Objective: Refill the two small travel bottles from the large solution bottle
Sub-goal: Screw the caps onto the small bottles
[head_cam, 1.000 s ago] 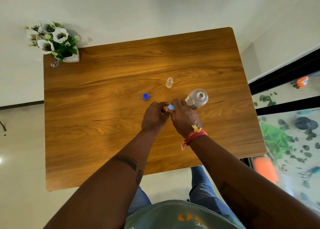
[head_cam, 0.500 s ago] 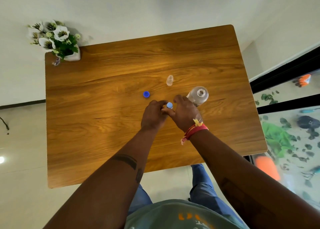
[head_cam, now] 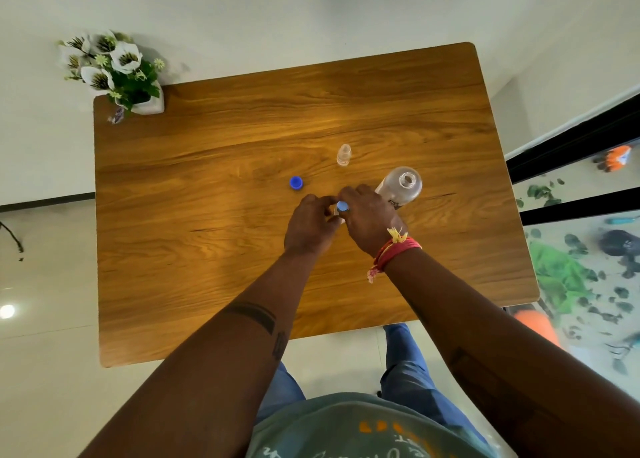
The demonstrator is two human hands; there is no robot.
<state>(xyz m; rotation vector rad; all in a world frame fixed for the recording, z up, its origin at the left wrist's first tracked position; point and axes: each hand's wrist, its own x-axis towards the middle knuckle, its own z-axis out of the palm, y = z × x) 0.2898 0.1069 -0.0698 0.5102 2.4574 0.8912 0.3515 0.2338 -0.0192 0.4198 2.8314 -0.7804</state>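
Observation:
A small travel bottle with a light blue cap (head_cam: 342, 207) stands between my two hands near the table's middle. My left hand (head_cam: 311, 227) grips its body, which is mostly hidden. My right hand (head_cam: 369, 222) has its fingertips on the cap. The large clear solution bottle (head_cam: 401, 185) stands uncapped just behind my right hand. A second small clear travel bottle (head_cam: 344, 154) stands uncapped farther back. A loose blue cap (head_cam: 296, 182) lies on the wood to the left of my hands.
The wooden table (head_cam: 207, 250) has a white pot of artificial flowers (head_cam: 117, 73) at its far left corner. A glass panel with a black frame (head_cam: 575, 180) runs along the right side. My legs are under the near edge.
Both hands stay on the small capped bottle; my right fingers have shifted slightly around its cap. The view has tilted a little. Nothing else on the table moved.

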